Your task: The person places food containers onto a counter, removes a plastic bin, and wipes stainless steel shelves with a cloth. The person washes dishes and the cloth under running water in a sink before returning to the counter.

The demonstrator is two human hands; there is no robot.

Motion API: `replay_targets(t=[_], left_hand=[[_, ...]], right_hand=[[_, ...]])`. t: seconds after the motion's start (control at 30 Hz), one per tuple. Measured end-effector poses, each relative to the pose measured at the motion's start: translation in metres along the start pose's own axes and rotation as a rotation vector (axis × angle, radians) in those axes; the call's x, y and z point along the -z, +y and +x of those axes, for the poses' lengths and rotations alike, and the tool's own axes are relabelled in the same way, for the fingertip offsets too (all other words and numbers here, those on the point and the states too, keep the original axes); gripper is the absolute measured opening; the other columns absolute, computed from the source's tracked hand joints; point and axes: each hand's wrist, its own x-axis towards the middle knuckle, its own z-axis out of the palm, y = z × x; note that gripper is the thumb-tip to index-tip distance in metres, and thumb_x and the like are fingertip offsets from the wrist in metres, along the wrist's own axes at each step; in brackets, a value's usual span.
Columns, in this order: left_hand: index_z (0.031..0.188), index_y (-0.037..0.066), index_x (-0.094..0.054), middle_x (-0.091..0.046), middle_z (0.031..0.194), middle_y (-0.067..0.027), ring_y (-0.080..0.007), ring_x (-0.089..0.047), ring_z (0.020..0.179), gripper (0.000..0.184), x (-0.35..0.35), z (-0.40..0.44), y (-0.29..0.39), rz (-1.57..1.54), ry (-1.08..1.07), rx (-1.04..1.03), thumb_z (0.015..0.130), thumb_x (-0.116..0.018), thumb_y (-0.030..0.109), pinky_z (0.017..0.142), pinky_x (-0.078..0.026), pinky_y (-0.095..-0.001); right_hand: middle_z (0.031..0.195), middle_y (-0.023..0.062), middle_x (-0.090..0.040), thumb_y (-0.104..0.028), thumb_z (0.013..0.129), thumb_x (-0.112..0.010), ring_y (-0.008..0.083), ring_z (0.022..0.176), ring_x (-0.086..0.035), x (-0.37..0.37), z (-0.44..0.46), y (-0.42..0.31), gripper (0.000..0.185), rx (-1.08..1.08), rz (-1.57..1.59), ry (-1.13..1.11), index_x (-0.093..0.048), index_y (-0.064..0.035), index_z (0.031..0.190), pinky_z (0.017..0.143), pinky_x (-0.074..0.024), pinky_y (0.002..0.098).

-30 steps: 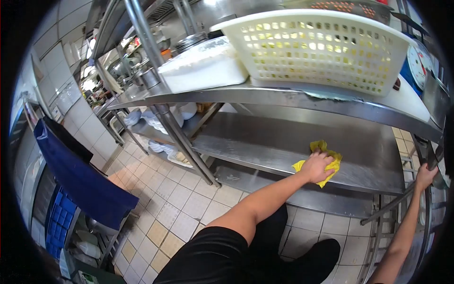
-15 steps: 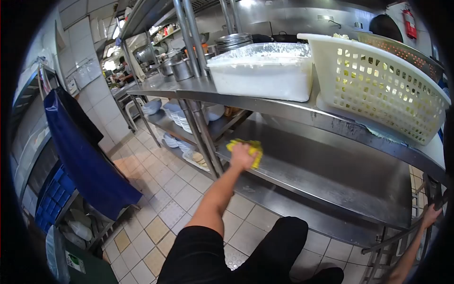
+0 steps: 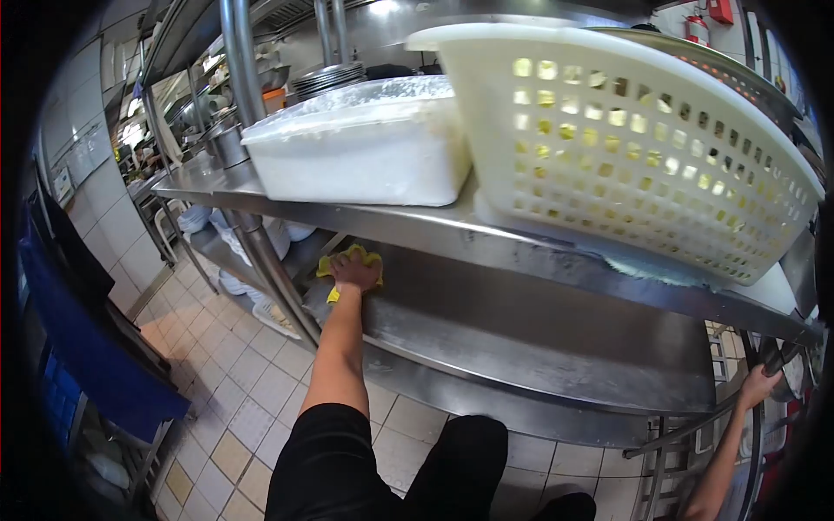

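Observation:
My left hand point(image 3: 354, 271) presses a crumpled yellow cloth point(image 3: 373, 263) down on the left end of the bare metal lower shelf point(image 3: 521, 321). Parts of the cloth stick out around the fingers. Far to the right, my right hand point(image 3: 757, 385) is wrapped round a dark metal bar point(image 3: 773, 360) of the frame beside the shelf. Above the lower shelf runs the steel table top point(image 3: 417, 221), its front edge stained near the right.
On the table top stand a white plastic tub point(image 3: 356, 161) and a large perforated basket point(image 3: 625, 130) with pale yellow-green pieces inside. Steel posts point(image 3: 269, 278) border the shelf's left end, with white bowls point(image 3: 230, 234) beyond. A blue apron-like cloth point(image 3: 95, 347) hangs at left.
My left hand and the yellow cloth have moved deeper onto the shelf, near its left end. The view has shifted closer and to the right. My right hand stays on the bar.

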Motion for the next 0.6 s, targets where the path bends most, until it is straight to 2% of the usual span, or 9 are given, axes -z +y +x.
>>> replay_targets(t=[0.07,0.23,0.27,0.33,0.37,0.4,0.43,0.5,0.6], left_hand=[[0.122,0.006,-0.041,-0.043,0.119,-0.0269,-0.0412,-0.038,0.114,0.070,-0.024,0.009,0.027,-0.026,0.111,-0.107,0.073,-0.046,0.056,0.098,-0.023,-0.0506],[0.110,0.012,-0.054,-0.053,0.113,-0.0127,-0.0346,-0.048,0.104,0.051,-0.029,-0.028,0.157,-0.448,0.365,-0.909,0.071,-0.057,0.045,0.090,-0.035,-0.0449],[0.110,0.011,-0.054,-0.052,0.114,-0.0132,-0.0339,-0.047,0.106,0.050,-0.042,-0.043,0.193,-0.521,0.187,-0.945,0.071,-0.057,0.043,0.092,-0.034,-0.0440],[0.109,0.011,-0.056,-0.051,0.114,-0.0152,-0.0354,-0.046,0.107,0.051,-0.004,-0.111,0.254,-0.680,0.195,-0.964,0.069,-0.058,0.043,0.094,-0.032,-0.0433],[0.106,0.009,-0.057,-0.052,0.112,-0.0171,-0.0354,-0.046,0.106,0.051,0.004,-0.139,0.280,-0.770,0.062,-1.005,0.068,-0.059,0.044,0.093,-0.032,-0.0441],[0.102,0.008,-0.058,-0.052,0.109,-0.0186,-0.0331,-0.047,0.104,0.051,0.019,-0.161,0.303,-0.649,-0.384,-0.960,0.066,-0.059,0.043,0.092,-0.032,-0.0454],[0.099,0.007,-0.059,-0.053,0.108,-0.0183,-0.0322,-0.046,0.105,0.049,0.054,-0.188,0.314,-0.594,-0.321,-0.998,0.067,-0.058,0.043,0.091,-0.032,-0.0452],[0.114,0.011,-0.051,-0.049,0.115,-0.0178,-0.0350,-0.043,0.110,0.053,0.045,-0.231,0.333,-0.588,-0.174,-1.202,0.075,-0.053,0.047,0.090,-0.036,-0.0430],[0.117,0.012,-0.048,-0.049,0.115,-0.0180,-0.0355,-0.043,0.110,0.054,0.065,-0.275,0.313,-0.643,-0.033,-1.256,0.076,-0.053,0.046,0.089,-0.037,-0.0416]], right_hand=[[0.094,0.0218,-0.058,-0.030,0.077,-0.051,0.0421,0.090,-0.053,0.004,-0.004,-0.012,0.042,-0.021,0.008,-0.006,-0.045,-0.0087,0.113,0.074,-0.0408,0.0463],[0.096,0.0221,-0.058,-0.029,0.076,-0.053,0.0404,0.090,-0.054,0.012,-0.011,-0.035,0.046,-0.053,-0.040,0.013,-0.044,-0.0060,0.114,0.075,-0.0415,0.0444],[0.097,0.0222,-0.058,-0.030,0.075,-0.054,0.0398,0.091,-0.054,0.013,-0.011,-0.033,0.047,-0.048,0.000,-0.001,-0.045,-0.0046,0.114,0.074,-0.0421,0.0435],[0.097,0.0212,-0.058,-0.031,0.075,-0.054,0.0399,0.091,-0.054,0.013,-0.011,-0.031,0.047,-0.057,-0.038,0.003,-0.044,-0.0064,0.114,0.075,-0.0418,0.0439],[0.098,0.0209,-0.058,-0.031,0.075,-0.054,0.0398,0.091,-0.054,0.017,-0.012,-0.037,0.047,-0.076,-0.020,-0.020,-0.044,-0.0076,0.115,0.075,-0.0417,0.0441],[0.098,0.0206,-0.058,-0.031,0.075,-0.054,0.0398,0.091,-0.054,0.019,-0.013,-0.041,0.048,-0.092,-0.001,-0.049,-0.044,-0.0088,0.115,0.075,-0.0415,0.0442],[0.097,0.0201,-0.058,-0.031,0.074,-0.054,0.0397,0.091,-0.054,0.019,-0.013,-0.042,0.048,-0.115,-0.036,-0.046,-0.043,-0.0104,0.116,0.075,-0.0415,0.0445],[0.098,0.0213,-0.058,-0.032,0.075,-0.053,0.0406,0.092,-0.053,0.018,-0.011,-0.038,0.046,-0.121,-0.032,-0.072,-0.044,-0.0104,0.114,0.077,-0.0410,0.0450],[0.101,0.0220,-0.057,-0.033,0.075,-0.051,0.0413,0.095,-0.051,0.017,-0.009,-0.038,0.046,-0.182,-0.049,-0.134,-0.044,-0.0094,0.114,0.079,-0.0400,0.0456]])
